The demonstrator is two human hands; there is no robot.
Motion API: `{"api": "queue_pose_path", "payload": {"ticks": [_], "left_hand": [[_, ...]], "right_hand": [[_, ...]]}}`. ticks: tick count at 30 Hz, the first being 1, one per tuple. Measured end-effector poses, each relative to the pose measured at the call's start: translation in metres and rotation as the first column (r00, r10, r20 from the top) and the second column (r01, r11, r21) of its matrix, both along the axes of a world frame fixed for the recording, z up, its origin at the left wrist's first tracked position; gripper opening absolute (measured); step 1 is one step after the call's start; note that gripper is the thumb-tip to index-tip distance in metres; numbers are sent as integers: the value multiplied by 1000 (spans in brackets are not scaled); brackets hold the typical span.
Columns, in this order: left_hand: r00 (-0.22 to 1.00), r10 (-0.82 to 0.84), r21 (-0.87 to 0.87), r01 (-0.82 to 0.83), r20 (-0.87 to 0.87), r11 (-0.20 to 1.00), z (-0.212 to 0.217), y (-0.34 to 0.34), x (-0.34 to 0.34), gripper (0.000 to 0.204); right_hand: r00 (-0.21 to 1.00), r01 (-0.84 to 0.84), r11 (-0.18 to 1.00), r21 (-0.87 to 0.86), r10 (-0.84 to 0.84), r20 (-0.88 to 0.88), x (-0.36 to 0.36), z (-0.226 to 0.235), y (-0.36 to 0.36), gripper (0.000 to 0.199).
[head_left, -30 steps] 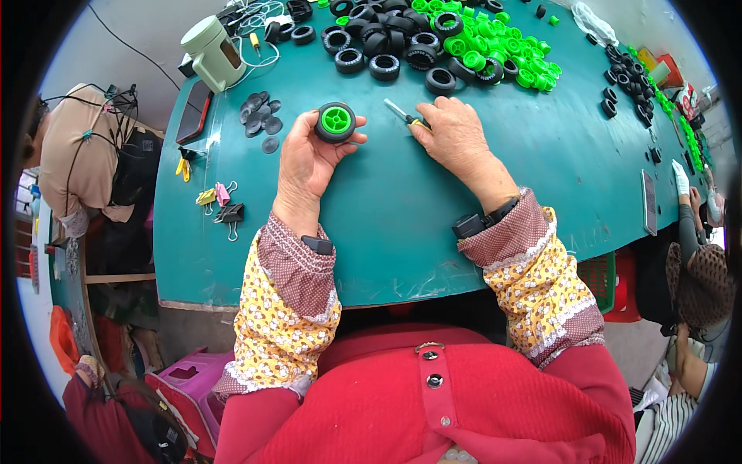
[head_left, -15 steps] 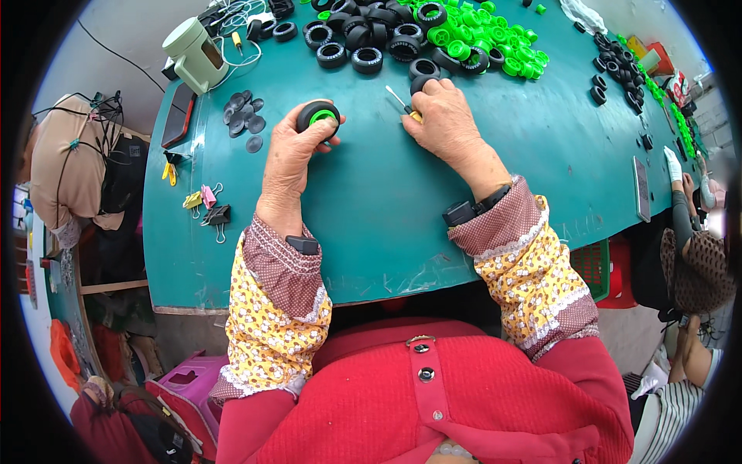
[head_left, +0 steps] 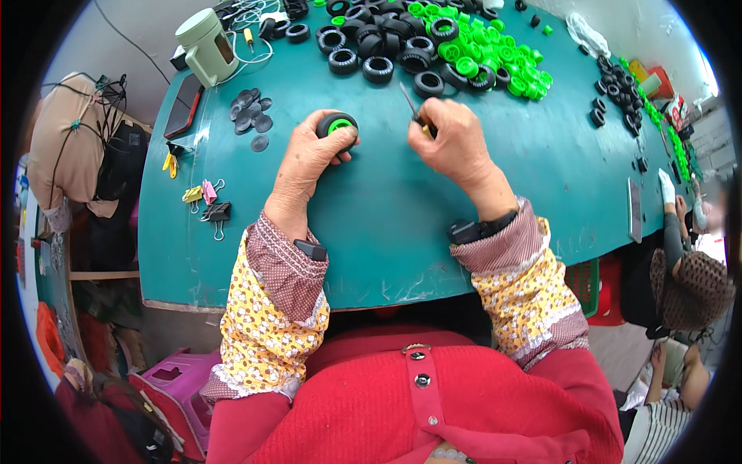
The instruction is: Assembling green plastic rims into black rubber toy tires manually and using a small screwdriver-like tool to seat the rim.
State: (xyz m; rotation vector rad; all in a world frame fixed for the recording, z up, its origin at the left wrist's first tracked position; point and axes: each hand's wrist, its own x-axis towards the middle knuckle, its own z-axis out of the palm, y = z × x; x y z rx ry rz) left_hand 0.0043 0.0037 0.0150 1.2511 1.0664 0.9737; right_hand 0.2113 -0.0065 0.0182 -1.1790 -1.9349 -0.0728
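My left hand (head_left: pixel 303 161) is closed around a small toy wheel (head_left: pixel 331 124), a black tyre with a bright green hub in its middle. The thumb presses on the green hub. To the right, my right hand (head_left: pixel 456 145) is curled around a screwdriver (head_left: pixel 408 100). Its thin metal shaft points up and away, and a bit of yellow and black handle shows between the fingers. Just beyond this hand lies a loose black tyre (head_left: pixel 427 83), apart from the fingers. Behind it sits a heap of black tyres (head_left: pixel 378 69) and green hubs (head_left: pixel 510 58).
Flat dark discs (head_left: pixel 249 112) lie left of my left hand. Binder clips (head_left: pixel 212 199), a phone (head_left: pixel 184 107) and a pale mug (head_left: pixel 205 48) line the left side of the green table (head_left: pixel 371 232). Another person's gloved hand (head_left: pixel 666 187) is at the far right, near more tyres (head_left: pixel 618 85).
My right hand has drawn back from the loose tyre at the heap, and the screwdriver shaft is tilted more upright. My left hand has shifted slightly right, still with the wheel.
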Motion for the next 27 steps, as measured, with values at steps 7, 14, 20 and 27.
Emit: {"api": "queue_pose_path", "payload": {"ticks": [7,14,20,27], "left_hand": [[999,14,15,-14,37,1000,-4,-4,0,25],[987,24,17,-27,157,999,1,-24,-19,29],[985,68,68,-80,159,994,2,-18,-11,40],[980,30,79,-47,197,996,-4,-7,-10,35]], "right_hand": [[964,90,994,-61,-72,254,2,-5,-8,15],[967,-49,920,-388,-54,-250,-14,11,-26,7],[537,-690,538,-485,-69,-841,-52,11,-32,29],[538,-692,507,-513,-111,-836,-49,2,-20,36]]}}
